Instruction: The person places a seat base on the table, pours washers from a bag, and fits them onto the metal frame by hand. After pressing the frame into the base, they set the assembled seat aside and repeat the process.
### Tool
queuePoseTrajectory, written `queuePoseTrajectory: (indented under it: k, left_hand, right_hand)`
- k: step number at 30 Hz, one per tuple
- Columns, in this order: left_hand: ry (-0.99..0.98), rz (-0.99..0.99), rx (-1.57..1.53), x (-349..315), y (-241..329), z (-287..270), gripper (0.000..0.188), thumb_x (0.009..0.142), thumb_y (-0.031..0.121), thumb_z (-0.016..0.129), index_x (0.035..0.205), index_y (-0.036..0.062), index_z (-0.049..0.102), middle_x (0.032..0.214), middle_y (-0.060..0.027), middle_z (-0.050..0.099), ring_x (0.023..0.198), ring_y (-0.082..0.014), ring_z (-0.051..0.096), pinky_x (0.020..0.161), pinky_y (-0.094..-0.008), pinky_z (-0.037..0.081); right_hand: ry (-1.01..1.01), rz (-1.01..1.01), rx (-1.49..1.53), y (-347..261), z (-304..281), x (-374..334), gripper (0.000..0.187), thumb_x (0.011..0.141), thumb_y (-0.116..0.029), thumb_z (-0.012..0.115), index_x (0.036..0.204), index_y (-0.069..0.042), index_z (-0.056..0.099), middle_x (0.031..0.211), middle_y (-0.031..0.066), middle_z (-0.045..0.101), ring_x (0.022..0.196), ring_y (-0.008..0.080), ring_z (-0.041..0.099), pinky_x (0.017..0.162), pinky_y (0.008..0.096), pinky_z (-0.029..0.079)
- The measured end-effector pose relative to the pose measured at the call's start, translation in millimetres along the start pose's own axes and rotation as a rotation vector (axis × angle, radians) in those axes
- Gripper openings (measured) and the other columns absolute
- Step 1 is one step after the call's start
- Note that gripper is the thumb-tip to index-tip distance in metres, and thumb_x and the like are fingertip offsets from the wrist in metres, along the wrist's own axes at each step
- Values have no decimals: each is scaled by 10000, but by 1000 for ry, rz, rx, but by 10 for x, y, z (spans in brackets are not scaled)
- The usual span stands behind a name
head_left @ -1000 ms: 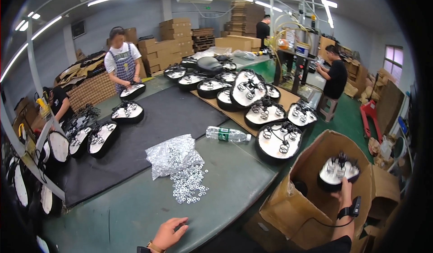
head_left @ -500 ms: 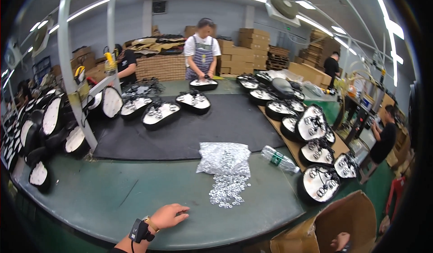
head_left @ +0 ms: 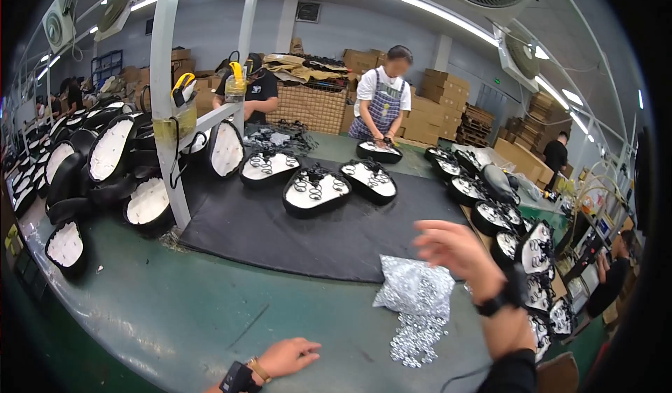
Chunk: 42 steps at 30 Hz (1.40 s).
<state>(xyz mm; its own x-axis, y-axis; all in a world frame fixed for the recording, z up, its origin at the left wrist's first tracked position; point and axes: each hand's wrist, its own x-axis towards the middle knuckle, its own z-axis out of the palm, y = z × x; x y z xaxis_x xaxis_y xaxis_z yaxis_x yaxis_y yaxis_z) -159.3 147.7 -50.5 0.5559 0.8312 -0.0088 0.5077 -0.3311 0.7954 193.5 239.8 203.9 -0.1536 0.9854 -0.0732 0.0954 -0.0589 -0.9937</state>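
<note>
My left hand (head_left: 288, 356) lies on the green tabletop near its front edge, fingers loosely stretched out and nothing in them. Reaching forward over the table, my right hand (head_left: 455, 247) has its fingers apart and appears to hold nothing; it is slightly blurred. Below and beside it lies a clear plastic bag (head_left: 413, 286) of small silver rings, partly covered by the hand. Loose silver rings (head_left: 414, 340) spill from the bag's near side. Beyond, a black saddle (head_left: 315, 190) with a white underside and black coil springs rests on the black mat (head_left: 273, 246), with similar saddles beside it.
Saddles without springs (head_left: 148, 200) are heaped at the left, past a grey metal post (head_left: 168, 106). More sprung saddles (head_left: 493, 216) line the right side. Across the table a person in an apron (head_left: 381, 106) handles a saddle (head_left: 379, 151). Part of a cardboard box (head_left: 558, 373) shows at lower right.
My right hand has come up from the cardboard box to above the bag of rings. The view has turned left, so the scene sits further right. My left hand stays on the tabletop.
</note>
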Motion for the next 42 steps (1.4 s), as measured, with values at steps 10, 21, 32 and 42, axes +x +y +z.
queuePoseTrajectory:
  k: [10, 21, 32, 42]
  left_hand:
    - [336, 75, -383, 97, -27, 205, 139, 941, 151, 671, 1014, 69, 756, 844, -105, 676, 776, -302, 670, 729, -401, 534]
    - [269, 102, -270, 86, -134, 282, 190, 933, 172, 686, 1088, 72, 735, 965, -150, 703, 880, -329, 691, 774, -418, 533]
    - [413, -115, -836, -438, 285, 151, 669, 1059, 290, 538, 1600, 55, 223, 1482, -204, 416, 1317, -296, 466, 1073, -416, 434]
    - [712, 286, 222, -1137, 811, 933, 567, 864, 285, 783, 1310, 45, 527, 1251, -178, 507, 1177, -349, 493, 1036, -498, 374]
  right_hand:
    - [229, 273, 383, 1957, 1438, 3532, 701, 1031, -353, 573, 1496, 93, 297, 1408, 385, 454, 1110, 471, 658, 818, 525, 631]
    - [121, 234, 344, 1705, 1324, 2187, 352, 954, -72, 450, 1251, 96, 536, 1166, 203, 635, 752, 353, 705, 711, 445, 645]
    - [-51, 428, 169, 2167, 1098, -1779, 550, 931, -125, 560, 1374, 124, 352, 1083, 257, 659, 693, 281, 729, 611, 363, 649]
    - [641, -187, -570, 2968, 201, -2190, 208, 892, -176, 767, 1071, -72, 760, 919, 71, 752, 779, 193, 727, 697, 334, 579]
